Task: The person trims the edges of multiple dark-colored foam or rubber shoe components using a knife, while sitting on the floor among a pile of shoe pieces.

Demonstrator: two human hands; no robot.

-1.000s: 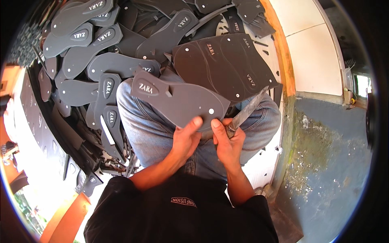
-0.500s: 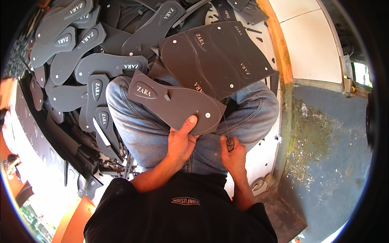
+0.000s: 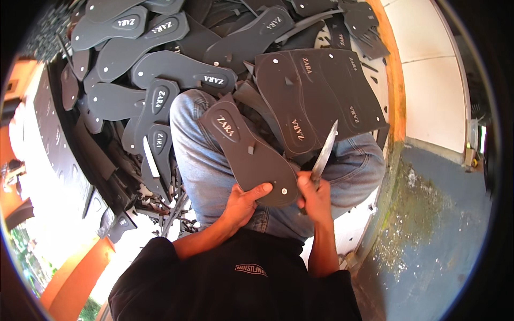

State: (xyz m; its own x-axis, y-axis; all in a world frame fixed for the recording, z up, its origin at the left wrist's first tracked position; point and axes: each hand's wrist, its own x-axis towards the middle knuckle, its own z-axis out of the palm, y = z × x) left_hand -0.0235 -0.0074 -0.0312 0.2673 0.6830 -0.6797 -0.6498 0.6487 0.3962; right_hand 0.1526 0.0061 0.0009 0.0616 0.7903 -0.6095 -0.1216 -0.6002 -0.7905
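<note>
My left hand (image 3: 243, 204) is closed on a dark grey sandal sole (image 3: 262, 168), thumb on top of its wide end near a pale round dot. The sole slants over my lap, its narrow end up and to the left, and a small dark scrap (image 3: 250, 150) lies on it. In my right hand (image 3: 316, 199) is a knife (image 3: 324, 153), gripped by its handle, the bright blade pointing up and away. The right fingers are close by the sole's right edge; whether they touch it I cannot tell.
A dark sheet (image 3: 326, 80) with outlined soles rests by my right knee. Separate soles (image 3: 182, 69) pile up ahead and to the left, with thin offcuts (image 3: 171, 214) below them. A white strip (image 3: 151, 158) lies on one sole. Blue-grey floor (image 3: 428, 246) stretches to the right.
The knife has come up from beside the sole's lower edge, and its blade now shows fully. The sole has turned clockwise, its narrow end pointing more upward. The whole view has shifted.
</note>
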